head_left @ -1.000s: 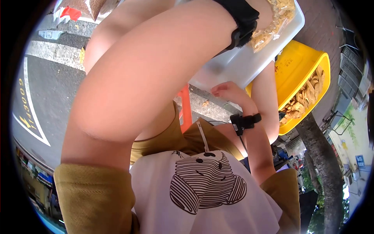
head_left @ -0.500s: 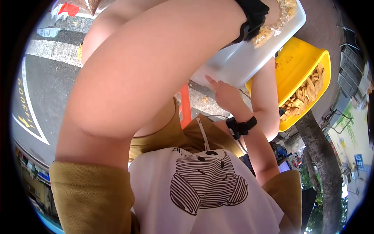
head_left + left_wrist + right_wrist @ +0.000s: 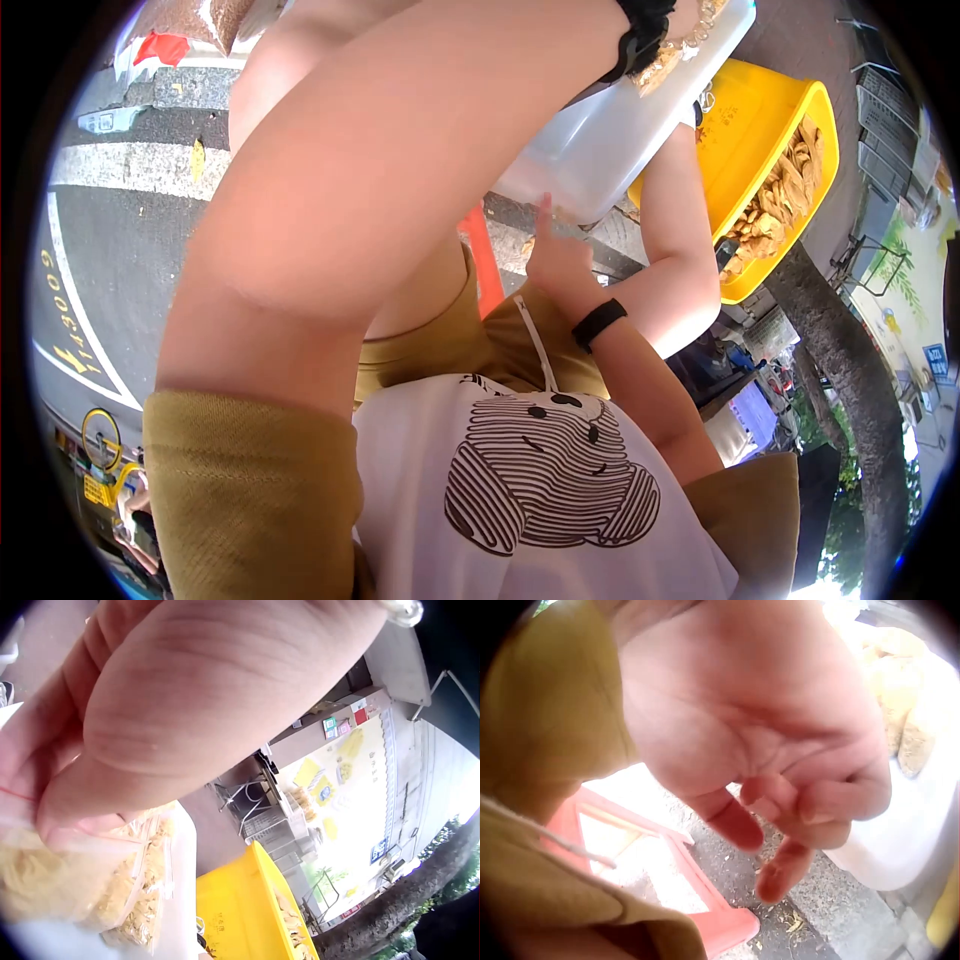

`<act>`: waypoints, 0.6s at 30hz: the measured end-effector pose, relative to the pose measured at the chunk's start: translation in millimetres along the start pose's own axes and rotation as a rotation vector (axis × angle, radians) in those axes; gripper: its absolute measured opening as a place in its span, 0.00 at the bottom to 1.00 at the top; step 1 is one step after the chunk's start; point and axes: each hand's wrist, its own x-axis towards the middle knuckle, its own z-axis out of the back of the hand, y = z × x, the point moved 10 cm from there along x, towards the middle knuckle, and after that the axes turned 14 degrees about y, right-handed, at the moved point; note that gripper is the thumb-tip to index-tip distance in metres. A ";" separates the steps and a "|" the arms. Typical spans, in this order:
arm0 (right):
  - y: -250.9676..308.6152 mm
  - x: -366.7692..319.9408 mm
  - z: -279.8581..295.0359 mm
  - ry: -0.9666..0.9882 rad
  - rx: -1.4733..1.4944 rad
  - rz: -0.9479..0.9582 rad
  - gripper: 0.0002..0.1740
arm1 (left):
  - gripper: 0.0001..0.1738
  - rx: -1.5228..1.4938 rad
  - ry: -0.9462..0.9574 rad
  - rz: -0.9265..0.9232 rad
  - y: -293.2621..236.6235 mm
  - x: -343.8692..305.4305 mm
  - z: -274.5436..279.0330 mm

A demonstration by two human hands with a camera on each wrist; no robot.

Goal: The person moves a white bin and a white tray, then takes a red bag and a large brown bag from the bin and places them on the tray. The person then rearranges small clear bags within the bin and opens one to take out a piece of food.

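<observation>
My left hand [image 3: 67,742] pinches the top edge of a clear zip bag [image 3: 60,885] between thumb and fingers. Pale yellowish, flaky pieces show through the plastic. More bags of this kind [image 3: 154,900] lie beside it in a white plastic tub [image 3: 590,150]. In the head view, the left forearm reaches across to the tub and most of that hand is cut off at the top. My right hand [image 3: 560,260] hangs near the tub's close corner and holds nothing. Its index finger [image 3: 784,874] points out while the other fingers curl loosely, as the right wrist view shows.
Right of the tub stands a yellow bin [image 3: 760,130] with tan dried pieces [image 3: 785,200] inside. A red plastic stool [image 3: 720,930] is by my legs. Bags of brownish grains [image 3: 190,20] lie at the upper left. A tree trunk [image 3: 850,350] rises at the right.
My right hand has turned and shifted left, its index finger now stretched out. My left arm has moved slightly right. The head view has tilted, so the yellow bin appears higher.
</observation>
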 end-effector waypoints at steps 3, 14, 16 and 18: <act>-5.8 -5.1 8.4 -0.035 0.114 -0.070 0.54 | 0.17 0.008 -0.007 0.008 -2.4 4.3 -0.7; -6.0 16.0 -23.3 -0.177 0.559 -0.276 0.58 | 0.31 -0.329 0.499 0.459 33.6 -36.7 -39.3; -14.8 4.0 -31.1 -0.103 0.740 -0.258 0.58 | 0.13 -0.375 0.506 0.356 42.7 -21.8 -75.3; -29.0 34.8 -73.1 -0.090 0.962 -0.367 0.57 | 0.12 -0.447 0.543 0.310 6.4 -57.5 -27.0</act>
